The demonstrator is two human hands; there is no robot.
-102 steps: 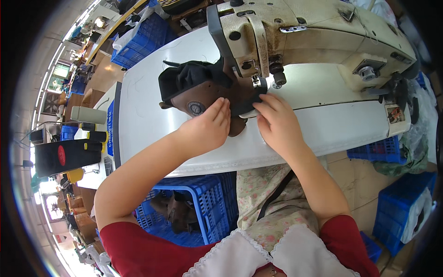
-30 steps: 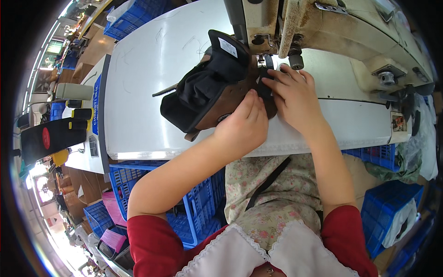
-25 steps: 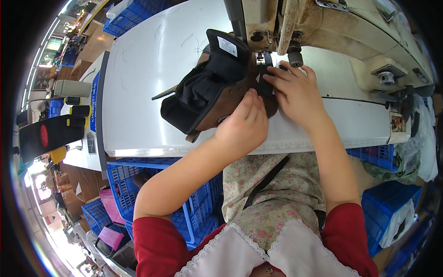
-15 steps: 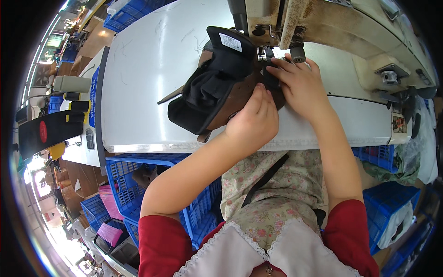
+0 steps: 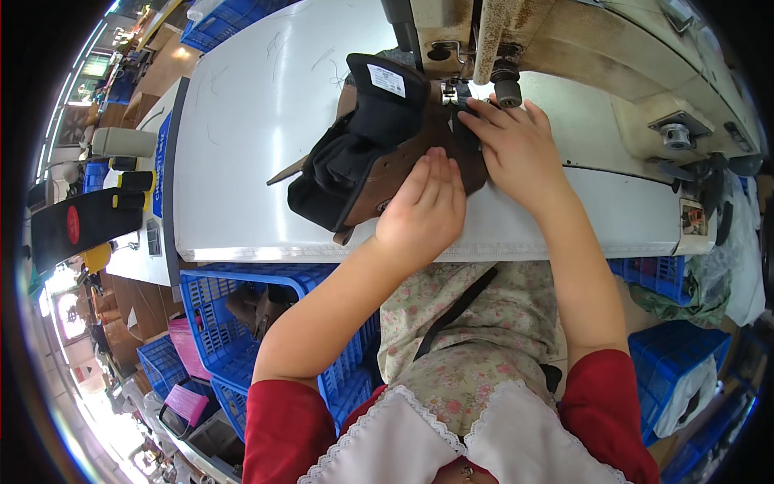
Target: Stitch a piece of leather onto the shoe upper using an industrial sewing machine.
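A brown leather shoe upper (image 5: 403, 173) with a black lining lies tilted on the white sewing table (image 5: 234, 161). Its black tongue (image 5: 383, 93) stands up and carries a white label. Part of the upper sits under the sewing machine's presser foot (image 5: 451, 91). My left hand (image 5: 423, 210) grips the brown side, fingers stretched together against the leather, thumb hidden. Close to the presser foot, my right hand (image 5: 520, 149) holds the far right part of the upper, fingertips bent over a black piece. What lies under both palms is hidden.
The stained sewing machine head (image 5: 564, 48) hangs over the table's right side. Below the front edge stands a blue crate (image 5: 201, 298) with brown pieces inside. Another blue crate (image 5: 677, 363) is at lower right. A pointed strip (image 5: 286, 171) sticks out left of the upper.
The upper has turned slightly, its tongue shifting left and down. My left hand has slid a little left, its fingers flatter on the leather. The whole view has shifted slightly.
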